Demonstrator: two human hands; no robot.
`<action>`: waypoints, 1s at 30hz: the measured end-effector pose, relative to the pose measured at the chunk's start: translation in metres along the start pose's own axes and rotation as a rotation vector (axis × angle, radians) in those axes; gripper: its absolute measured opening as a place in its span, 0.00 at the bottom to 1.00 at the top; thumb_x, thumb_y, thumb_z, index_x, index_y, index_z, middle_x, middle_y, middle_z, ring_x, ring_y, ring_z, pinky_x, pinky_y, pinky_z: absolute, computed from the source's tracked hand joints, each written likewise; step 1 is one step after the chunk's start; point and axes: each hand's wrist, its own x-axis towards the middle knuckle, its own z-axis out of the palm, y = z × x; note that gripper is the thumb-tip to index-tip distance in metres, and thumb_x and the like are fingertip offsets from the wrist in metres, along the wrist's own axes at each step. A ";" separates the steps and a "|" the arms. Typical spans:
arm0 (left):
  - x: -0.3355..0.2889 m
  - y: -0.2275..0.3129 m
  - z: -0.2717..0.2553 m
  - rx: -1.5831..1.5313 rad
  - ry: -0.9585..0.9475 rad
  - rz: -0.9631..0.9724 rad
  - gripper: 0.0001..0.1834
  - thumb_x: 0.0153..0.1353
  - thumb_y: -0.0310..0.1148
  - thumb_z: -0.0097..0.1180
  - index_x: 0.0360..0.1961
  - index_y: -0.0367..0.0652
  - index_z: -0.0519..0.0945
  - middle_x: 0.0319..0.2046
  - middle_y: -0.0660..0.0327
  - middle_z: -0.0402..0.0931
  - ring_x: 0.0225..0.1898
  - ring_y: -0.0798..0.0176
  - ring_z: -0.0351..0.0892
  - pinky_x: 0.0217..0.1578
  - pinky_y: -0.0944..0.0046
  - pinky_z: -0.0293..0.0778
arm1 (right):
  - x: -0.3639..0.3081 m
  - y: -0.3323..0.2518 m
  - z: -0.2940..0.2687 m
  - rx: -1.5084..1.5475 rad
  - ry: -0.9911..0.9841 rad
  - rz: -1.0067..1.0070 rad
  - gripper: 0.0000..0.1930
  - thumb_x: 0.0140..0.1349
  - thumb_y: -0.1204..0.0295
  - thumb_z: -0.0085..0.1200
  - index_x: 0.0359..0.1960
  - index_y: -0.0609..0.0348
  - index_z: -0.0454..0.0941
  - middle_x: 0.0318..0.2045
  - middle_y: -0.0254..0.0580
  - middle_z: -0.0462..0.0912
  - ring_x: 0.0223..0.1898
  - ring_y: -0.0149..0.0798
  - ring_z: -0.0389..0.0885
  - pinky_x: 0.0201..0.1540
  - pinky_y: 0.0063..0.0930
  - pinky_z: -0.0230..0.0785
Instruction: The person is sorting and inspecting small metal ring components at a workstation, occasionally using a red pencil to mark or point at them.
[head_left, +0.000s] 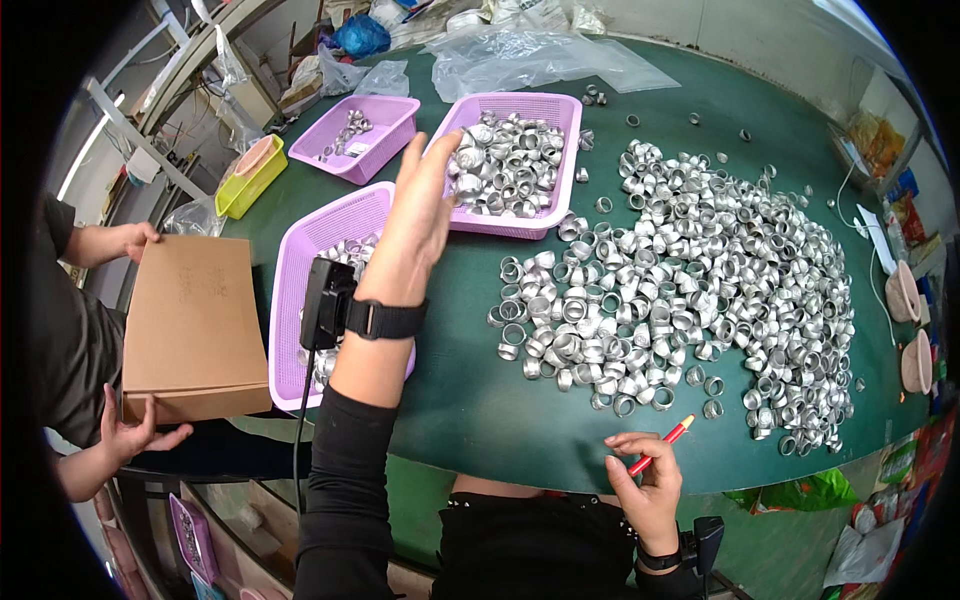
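Note:
My left hand (416, 225) reaches forward over the near left corner of a lilac plastic basket (508, 228) with silver metal rings in it. Its fingers are stretched out, and I see nothing held in them. Beneath my left forearm, partly covered, stands another lilac basket (289, 270), also with metal rings inside. At the near table edge my right hand (652, 498) is closed round a red pencil (682, 429), its yellowish tip pointing up and right. A wide heap of silver metal rings (690, 270) is spread over the right half of the green table (470, 400).
At the left, another person's hands (140, 240) steady a brown cardboard box (195, 320). A third lilac basket (380, 160) with fewer rings and a yellow-green basket (240, 190) stand farther back. Clear plastic sheeting (540, 65) lies at the far edge.

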 end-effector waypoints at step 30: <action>-0.156 -0.086 -0.025 1.225 -0.534 0.524 0.20 0.49 0.34 0.58 0.45 0.42 0.72 0.47 0.56 0.66 0.50 0.53 0.65 0.53 0.53 0.55 | 0.062 0.034 0.008 -0.639 -0.125 -0.128 0.12 0.43 0.82 0.56 0.30 0.60 0.69 0.28 0.44 0.74 0.33 0.47 0.68 0.33 0.37 0.63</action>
